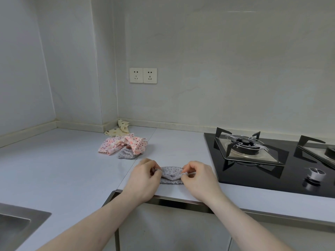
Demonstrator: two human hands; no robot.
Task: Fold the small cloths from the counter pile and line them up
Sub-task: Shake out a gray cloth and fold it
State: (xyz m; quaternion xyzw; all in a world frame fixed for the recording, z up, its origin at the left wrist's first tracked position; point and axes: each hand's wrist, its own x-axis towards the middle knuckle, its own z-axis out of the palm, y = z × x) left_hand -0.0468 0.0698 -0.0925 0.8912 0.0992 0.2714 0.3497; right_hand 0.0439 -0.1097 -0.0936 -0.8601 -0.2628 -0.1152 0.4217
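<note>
A small grey dotted cloth (171, 175) lies on the counter (72, 169) near its front edge, partly folded over itself. My left hand (145, 180) pinches its left end and my right hand (198, 178) pinches its right end. Behind it sits the pile: a pink flowered cloth (123, 144) on top of another grey dotted cloth (126, 154). A cream dotted cloth (118, 130) lies crumpled in the back corner against the wall.
A black glass gas hob (262, 171) with metal pan supports and a knob (315, 175) fills the counter to the right. A steel sink (16, 221) is at the lower left. Two wall sockets (143, 75) sit above the pile.
</note>
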